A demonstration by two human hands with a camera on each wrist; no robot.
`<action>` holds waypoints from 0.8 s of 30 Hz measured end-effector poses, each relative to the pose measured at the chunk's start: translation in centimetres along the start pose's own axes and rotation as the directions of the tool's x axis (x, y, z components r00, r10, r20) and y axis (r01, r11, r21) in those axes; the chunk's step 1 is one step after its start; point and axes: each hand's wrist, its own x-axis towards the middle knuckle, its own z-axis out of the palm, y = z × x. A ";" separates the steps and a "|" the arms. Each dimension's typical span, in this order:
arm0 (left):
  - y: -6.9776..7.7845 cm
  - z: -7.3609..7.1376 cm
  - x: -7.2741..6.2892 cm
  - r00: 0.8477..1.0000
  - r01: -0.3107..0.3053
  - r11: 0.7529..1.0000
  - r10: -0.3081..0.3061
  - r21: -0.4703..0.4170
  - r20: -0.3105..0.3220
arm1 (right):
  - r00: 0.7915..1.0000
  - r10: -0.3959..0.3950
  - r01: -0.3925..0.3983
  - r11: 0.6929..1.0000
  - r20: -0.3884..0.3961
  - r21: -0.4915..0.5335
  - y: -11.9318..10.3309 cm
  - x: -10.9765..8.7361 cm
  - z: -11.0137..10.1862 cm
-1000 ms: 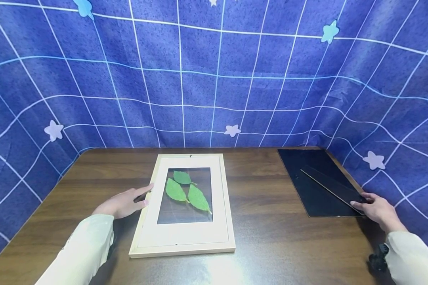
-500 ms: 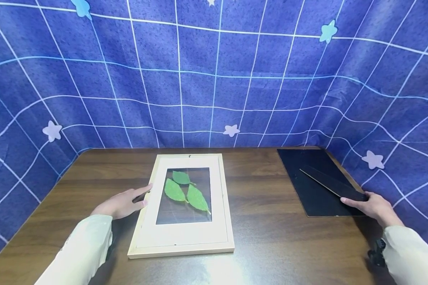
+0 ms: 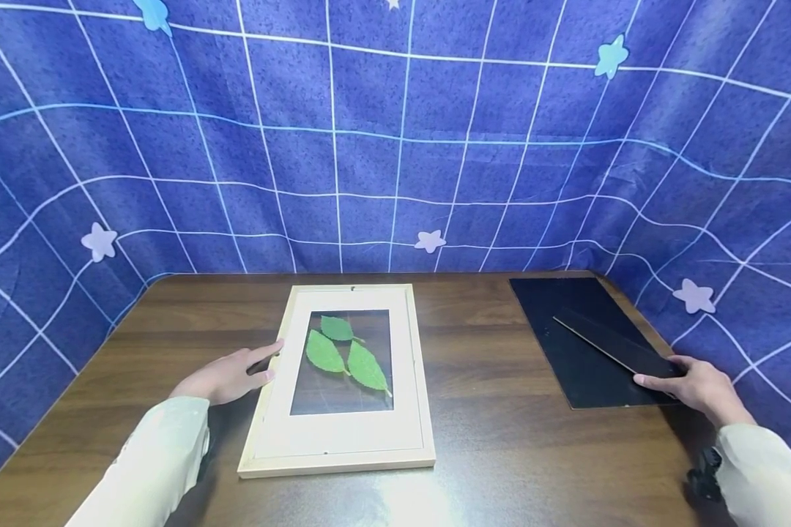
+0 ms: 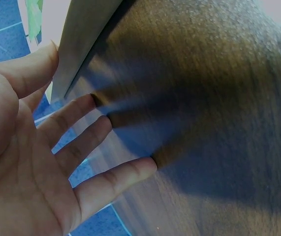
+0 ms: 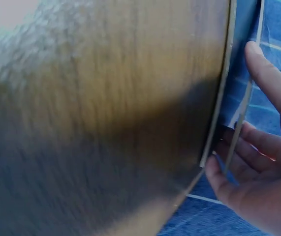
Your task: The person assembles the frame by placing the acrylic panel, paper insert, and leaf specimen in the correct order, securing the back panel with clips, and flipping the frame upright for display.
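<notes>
A pale wooden picture frame (image 3: 424,410) lies on the table with a white mat (image 3: 343,432). Several green leaves, including one large leaf (image 3: 367,366), show in its window. My left hand (image 3: 227,375) touches the frame's left side with index finger and thumb, its other fingers spread in the left wrist view. At the right lies the frame's black backing board (image 3: 550,322), with a slanting black stand leg (image 3: 606,342) on it. My right hand (image 3: 705,388) grips the leg's near end at the board's right side, thumb in front. In the right wrist view its fingers (image 5: 265,140) reach behind the leg.
The brown wooden table (image 3: 488,439) spreads between the frame and the backing board. A blue curtain (image 3: 369,161) with grid lines and stars hangs behind the table and along both sides. A dark wrist device (image 3: 704,476) sits by the right sleeve.
My right thumb has slid inward along the stand leg. The backing board's near edge now appears slightly lower in view. My left hand and the frame have stayed put.
</notes>
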 end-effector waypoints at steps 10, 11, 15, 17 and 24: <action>0.0 0.2 -0.1 1.000 -0.007 1.000 0.007 -0.010 -0.008 | 0.997 -0.029 0.026 0.999 0.075 0.037 -1.2 0.1 0.0; 0.0 0.2 -0.1 1.000 -0.008 1.000 0.008 -0.012 -0.007 | 0.996 -0.027 0.023 0.998 0.085 0.050 -1.2 0.1 0.1; 0.2 0.2 0.0 1.000 -0.010 1.000 0.010 -0.007 -0.005 | 0.993 -0.039 0.027 0.994 0.115 0.103 -1.0 0.1 0.4; 0.3 0.1 0.1 1.000 -0.008 1.000 0.008 -0.005 -0.005 | 0.991 -0.055 0.040 0.991 0.124 0.127 -0.9 0.0 0.3; 0.3 0.1 0.2 1.000 0.002 1.000 -0.002 -0.008 -0.004 | 0.984 -0.129 0.110 0.983 0.122 0.150 0.0 0.0 -0.2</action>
